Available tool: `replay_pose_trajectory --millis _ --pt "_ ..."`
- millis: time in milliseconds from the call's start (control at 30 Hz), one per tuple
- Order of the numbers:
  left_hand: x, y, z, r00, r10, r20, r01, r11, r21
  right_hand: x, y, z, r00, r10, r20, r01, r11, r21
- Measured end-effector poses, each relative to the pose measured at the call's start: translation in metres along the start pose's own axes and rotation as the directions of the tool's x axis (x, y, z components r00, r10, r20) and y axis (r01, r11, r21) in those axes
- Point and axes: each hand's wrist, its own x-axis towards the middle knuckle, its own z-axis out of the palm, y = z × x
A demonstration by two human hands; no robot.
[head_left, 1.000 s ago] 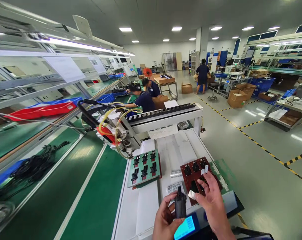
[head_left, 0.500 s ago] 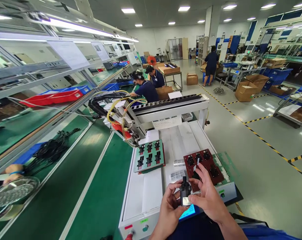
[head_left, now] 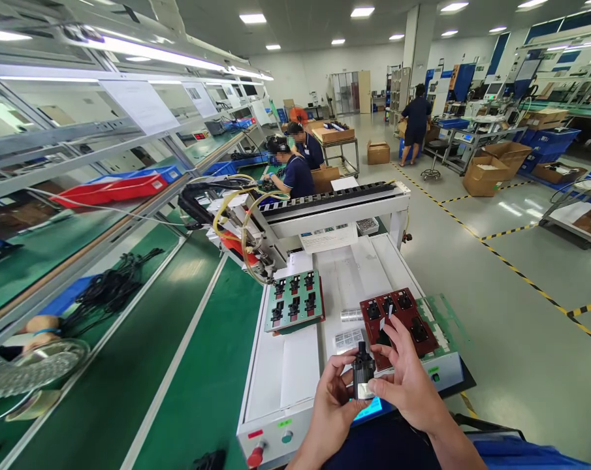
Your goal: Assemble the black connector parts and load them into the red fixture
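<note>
Low in front of me, my left hand (head_left: 332,395) is wrapped round a small black pump (head_left: 362,365), a ribbed cylinder standing upright with a narrow spout on top. A silvery white label (head_left: 365,391) sits low on its side. The thumb of my right hand (head_left: 405,372) presses on this label, and its other fingers curve round the far side. Small pale strips (head_left: 389,312) show at the right fingertips; how they are held I cannot tell. Just beyond are sheets of silvery labels (head_left: 348,340) and a red-brown fixture plate (head_left: 407,312) with black parts in it.
A green fixture plate (head_left: 291,301) holding several black parts lies left on the white machine bed (head_left: 300,372). The machine's gantry (head_left: 334,212) spans behind it. A red knob (head_left: 256,455) is at the front. Left runs a green bench (head_left: 187,365) with black cables (head_left: 116,287); co-workers sit beyond.
Both hands keep nearly the same hold on the pump, with the right thumb still on its label. My view has shifted slightly. A seated co-worker has moved a little more upright.
</note>
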Motion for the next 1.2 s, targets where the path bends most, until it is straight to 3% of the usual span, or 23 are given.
replay_pose_trajectory --millis 200,267,333,400,500,600,733,833,933,1067,1133,1200 --pt "-0.003 0.004 0.000 1.000 -0.009 -0.008 0.008 1.000 -0.018 -0.014 0.004 0.009 0.995 -0.061 -0.080 0.049 0.989 -0.142" --pt "-0.003 0.004 -0.001 1.000 -0.003 -0.004 0.003 0.999 -0.040 -0.019 0.011 0.011 0.968 -0.197 -0.155 0.154 0.956 -0.250" --pt "-0.003 0.003 -0.001 1.000 0.010 0.004 -0.009 0.998 -0.063 -0.019 0.018 0.012 0.904 -0.386 -0.185 0.299 0.879 -0.372" --pt "-0.005 0.001 0.000 0.999 0.032 -0.015 -0.032 0.999 -0.032 -0.017 0.026 0.014 0.866 -0.474 -0.158 0.365 0.816 -0.448" --pt "-0.010 -0.006 0.001 0.989 0.092 -0.114 -0.077 0.988 0.131 -0.013 0.040 0.019 0.861 -0.498 -0.104 0.381 0.766 -0.517" --pt "-0.011 -0.011 -0.001 0.985 0.101 -0.143 -0.066 0.971 0.228 -0.008 0.053 0.018 0.859 -0.505 -0.079 0.374 0.726 -0.578" --pt "-0.006 -0.008 -0.006 0.989 0.056 -0.133 -0.036 0.988 0.148 0.006 0.066 -0.016 0.899 -0.419 -0.127 0.298 0.799 -0.523" --pt "-0.002 0.001 -0.006 0.990 0.025 -0.138 -0.016 0.998 0.068 0.026 0.075 -0.059 0.847 -0.459 -0.268 0.253 0.792 -0.556" --pt "-0.002 0.008 -0.005 0.993 -0.072 -0.096 0.067 0.997 -0.045 0.047 0.086 -0.092 0.818 -0.472 -0.329 0.229 0.792 -0.565" --pt "-0.001 0.004 -0.011 0.966 -0.230 -0.117 0.191 0.943 -0.273 0.058 0.092 -0.102 0.863 -0.443 -0.243 0.273 0.813 -0.514" --pt "0.002 -0.001 -0.017 0.949 -0.265 -0.170 0.208 0.933 -0.294 0.058 0.087 -0.097 0.887 -0.410 -0.214 0.273 0.837 -0.474" --pt "0.006 -0.005 -0.022 0.938 -0.271 -0.217 0.205 0.937 -0.283 0.058 0.077 -0.090 0.880 -0.406 -0.245 0.270 0.854 -0.444"
